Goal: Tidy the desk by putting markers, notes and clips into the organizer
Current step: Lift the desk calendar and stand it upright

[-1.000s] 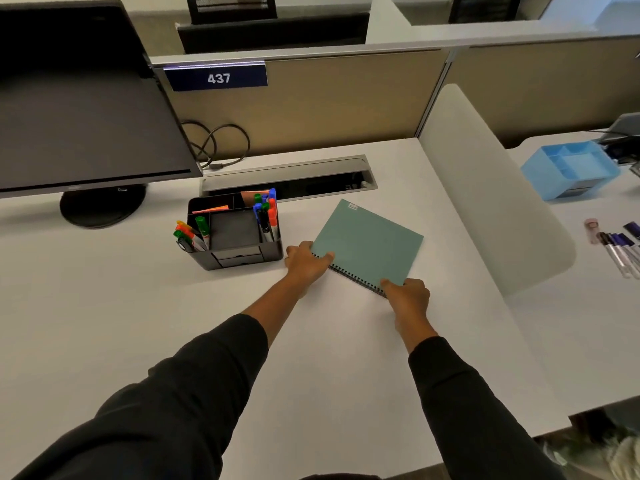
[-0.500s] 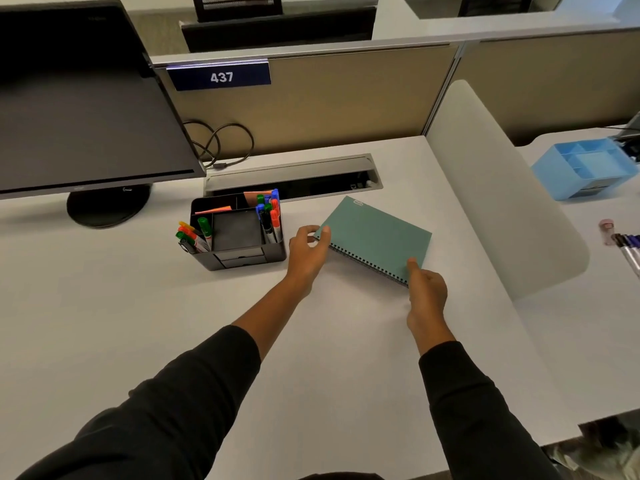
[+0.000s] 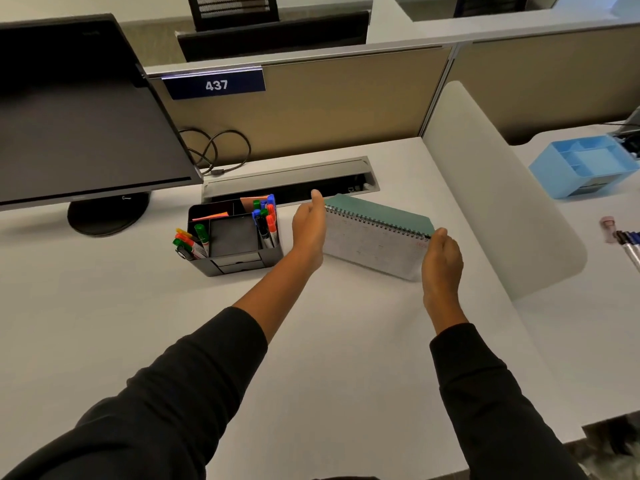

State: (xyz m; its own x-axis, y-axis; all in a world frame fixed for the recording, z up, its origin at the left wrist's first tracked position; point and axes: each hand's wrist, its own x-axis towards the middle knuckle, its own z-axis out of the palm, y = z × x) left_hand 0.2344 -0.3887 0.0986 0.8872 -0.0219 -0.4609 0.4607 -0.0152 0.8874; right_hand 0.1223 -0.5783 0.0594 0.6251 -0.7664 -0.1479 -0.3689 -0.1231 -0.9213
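A spiral-bound notebook (image 3: 372, 242) with a teal cover stands tilted up on the white desk (image 3: 311, 341), its pale underside facing me and the wire spine on top. My left hand (image 3: 309, 226) grips its left end. My right hand (image 3: 441, 256) grips its right end. Just left of the notebook stands a black desk organizer (image 3: 235, 252). Coloured markers (image 3: 265, 216) fill its right slot, more markers (image 3: 188, 240) lean in its left slot, and orange and pink notes (image 3: 211, 215) sit in its back compartments.
A black monitor (image 3: 79, 126) on a round base stands at the back left, with a cable (image 3: 221, 150) and a metal cable tray (image 3: 287, 181) behind the organizer. A white divider (image 3: 491, 188) bounds the right side. Beyond it lie a blue organizer (image 3: 585, 168) and pens (image 3: 628, 244).
The notebook was lying flat with its teal cover up. Both hands have lifted its spine edge, so it now stands tilted with the pale underside toward me.
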